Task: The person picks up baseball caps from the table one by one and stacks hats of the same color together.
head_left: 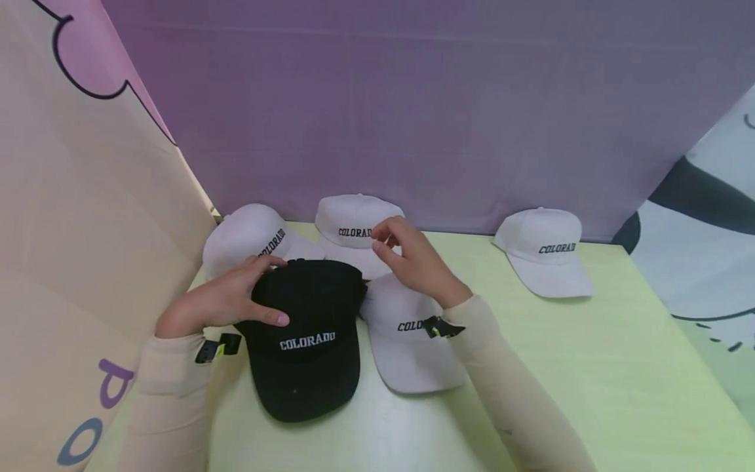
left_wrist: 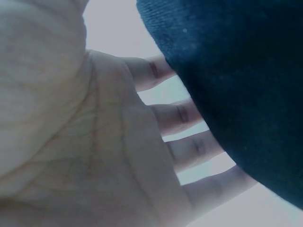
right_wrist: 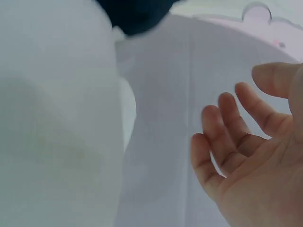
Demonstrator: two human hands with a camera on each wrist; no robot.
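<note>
A black baseball cap [head_left: 307,373] with white COLORADO lettering faces forward at the left of the table. My left hand [head_left: 227,295] holds its left side, thumb across the front of the crown and fingers at the upper edge. In the left wrist view, the fingers [left_wrist: 182,113] pass behind the dark cloth [left_wrist: 236,71]. My right hand [head_left: 413,255] is raised with loosely bent fingers and nothing in them. In the head view it overlaps a white cap [head_left: 407,360] beside the black one and the edge of another white cap [head_left: 354,213] behind.
One more white cap [head_left: 244,229] sits at the back left corner, partly hidden by the left hand and the black cap. Farther right, a white cap [head_left: 539,236] stands near the purple back wall [head_left: 413,118]. The table [head_left: 619,380] is pale green.
</note>
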